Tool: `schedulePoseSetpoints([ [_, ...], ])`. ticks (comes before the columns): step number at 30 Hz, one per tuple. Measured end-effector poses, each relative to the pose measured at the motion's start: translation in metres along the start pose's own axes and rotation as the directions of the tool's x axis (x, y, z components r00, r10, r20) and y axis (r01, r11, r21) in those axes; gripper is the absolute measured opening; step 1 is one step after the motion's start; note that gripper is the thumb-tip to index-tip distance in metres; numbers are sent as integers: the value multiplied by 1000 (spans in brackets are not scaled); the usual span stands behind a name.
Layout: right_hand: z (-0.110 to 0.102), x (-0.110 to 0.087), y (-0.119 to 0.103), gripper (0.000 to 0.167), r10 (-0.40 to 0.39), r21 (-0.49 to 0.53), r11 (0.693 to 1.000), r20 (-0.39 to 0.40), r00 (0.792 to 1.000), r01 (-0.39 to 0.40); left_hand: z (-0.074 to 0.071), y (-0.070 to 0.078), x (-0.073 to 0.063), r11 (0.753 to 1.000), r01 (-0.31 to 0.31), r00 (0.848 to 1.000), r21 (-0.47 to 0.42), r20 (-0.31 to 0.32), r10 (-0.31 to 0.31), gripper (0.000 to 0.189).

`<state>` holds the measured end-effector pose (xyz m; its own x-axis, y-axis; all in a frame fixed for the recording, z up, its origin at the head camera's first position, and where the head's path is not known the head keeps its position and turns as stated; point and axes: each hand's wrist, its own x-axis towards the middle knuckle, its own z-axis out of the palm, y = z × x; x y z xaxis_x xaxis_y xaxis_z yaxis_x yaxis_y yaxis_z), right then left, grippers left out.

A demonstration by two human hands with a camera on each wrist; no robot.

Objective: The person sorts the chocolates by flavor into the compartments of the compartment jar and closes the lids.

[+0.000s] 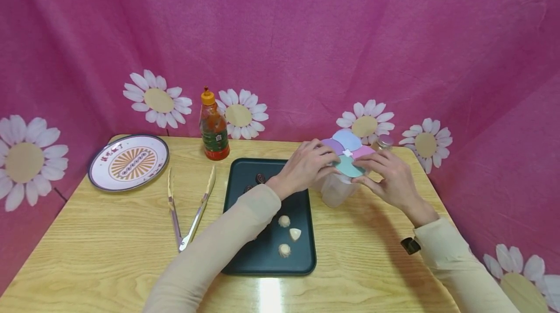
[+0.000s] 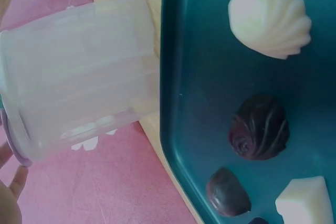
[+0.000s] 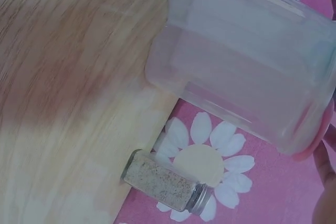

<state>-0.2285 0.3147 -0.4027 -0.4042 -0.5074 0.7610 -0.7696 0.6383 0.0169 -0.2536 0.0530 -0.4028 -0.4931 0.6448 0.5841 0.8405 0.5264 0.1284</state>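
Observation:
A translucent plastic container [image 1: 334, 194] stands right of the tray, its petal-shaped lid [image 1: 350, 167] showing green, purple, blue and pink flaps. From the left, my left hand [image 1: 306, 163] grips the lid's edge, thumb near the green flap. My right hand [image 1: 391, 177] holds the opposite side, fingers on top by the pink and green flaps and thumb lower. The left wrist view shows the clear container wall [image 2: 79, 72] and fingertips [image 2: 18, 182] at the lid rim. In the right wrist view, fingers [image 3: 323, 161] touch the pink rim [image 3: 315, 137].
A dark tray [image 1: 271, 268] holds several white and dark chocolates, partly hidden by my left arm. Metal tongs [image 1: 191, 233] lie spread left of it. Behind stand a red sauce bottle [image 1: 214, 130] and a small spice jar [image 3: 160, 179]. A patterned plate [image 1: 100, 174] sits far left.

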Motion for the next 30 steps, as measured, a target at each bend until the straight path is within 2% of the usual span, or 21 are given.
schedulePoseSetpoints([
  [9, -4, -5, 2, 51, 72, 87, 994, -25, 997, -69, 0, 0, 3, 999, 32, 999, -5, 11, -32, 29],
  [16, -4, -3, 6, 53, 100, 86, 992, -50, 994, -96, 1, 1, 9, 997, 73, 997, 20, -6, -73, 22],
  [20, -5, 0, 8, 52, 105, 83, 992, -60, 993, -100, 3, 2, 12, 993, 108, 994, 36, -25, -108, 22],
  [25, -7, 3, 12, 53, 129, 65, 990, -45, 991, -126, 1, 3, 15, 988, 152, 988, 41, -14, -152, 25],
  [27, -7, 3, 14, 49, 140, 63, 989, -35, 990, -137, 1, 3, 17, 986, 165, 986, 38, -7, -165, 25],
  [30, -6, 5, 16, 35, 150, 62, 987, -34, 988, -148, 0, 2, 19, 983, 181, 984, 36, -4, -181, 25],
])
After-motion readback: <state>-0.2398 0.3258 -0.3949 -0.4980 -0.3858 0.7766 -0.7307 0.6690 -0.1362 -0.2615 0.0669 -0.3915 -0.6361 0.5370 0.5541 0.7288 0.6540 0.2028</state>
